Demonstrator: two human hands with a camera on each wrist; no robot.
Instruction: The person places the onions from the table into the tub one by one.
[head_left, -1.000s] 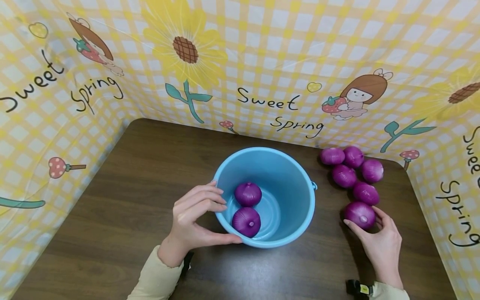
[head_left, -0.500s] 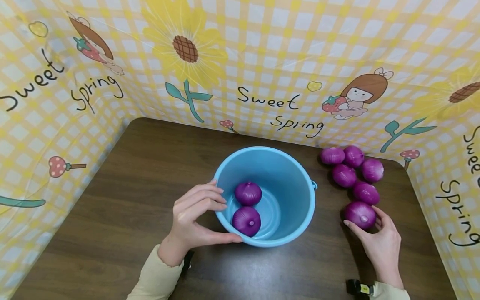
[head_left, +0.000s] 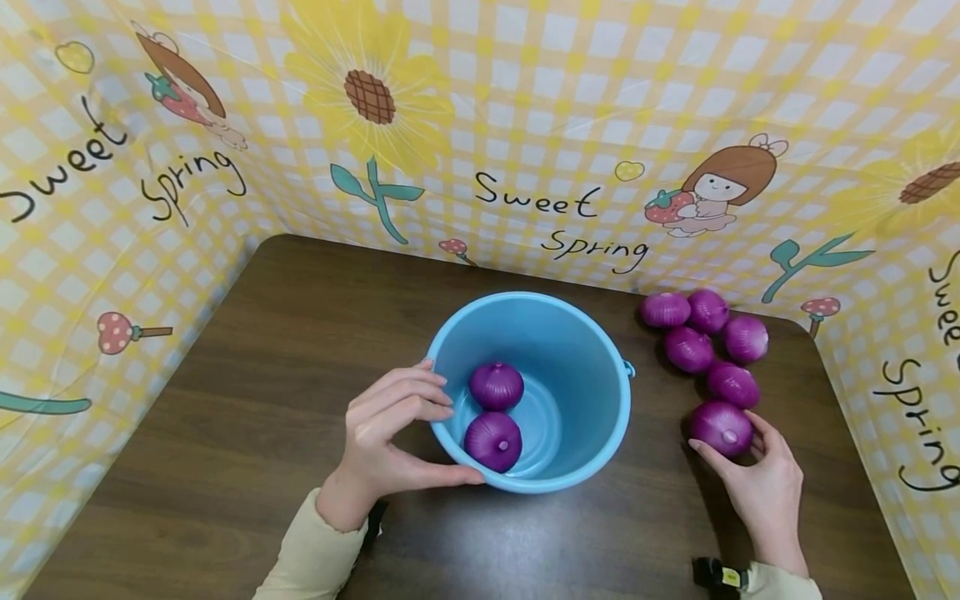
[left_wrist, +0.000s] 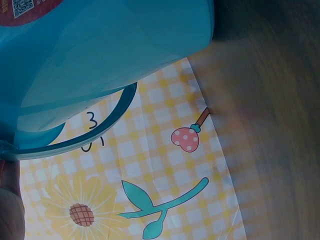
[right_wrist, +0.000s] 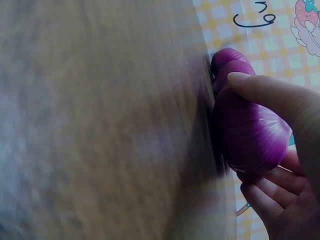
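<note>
My left hand (head_left: pixel 397 433) grips the near left rim of a light blue bucket (head_left: pixel 585 392), thumb along the front and fingers over the side. Inside the bucket, two purple onions lie on its floor, one onion (head_left: pixel 497 387) behind the other onion (head_left: pixel 492 442). On the right, my right hand (head_left: pixel 765 492) holds a purple onion (head_left: pixel 720 429) between thumb and fingers, low over the table. The right wrist view shows the thumb on one side of this onion (right_wrist: pixel 250 130) and the fingers on the other. The bucket's wall (left_wrist: pixel 110 50) fills the upper left wrist view.
Behind the held onion, several more purple onions (head_left: pixel 688 349) cluster at the table's back right. A dark wooden table (head_left: pixel 262 375) bears everything. Yellow checked cloth (head_left: pixel 525 100) with printed flowers stands around the back and both sides. The bucket has a side handle lug (head_left: pixel 628 369).
Both hands, the bucket and the onions stay in practically the same places; the head view shifts very slightly.
</note>
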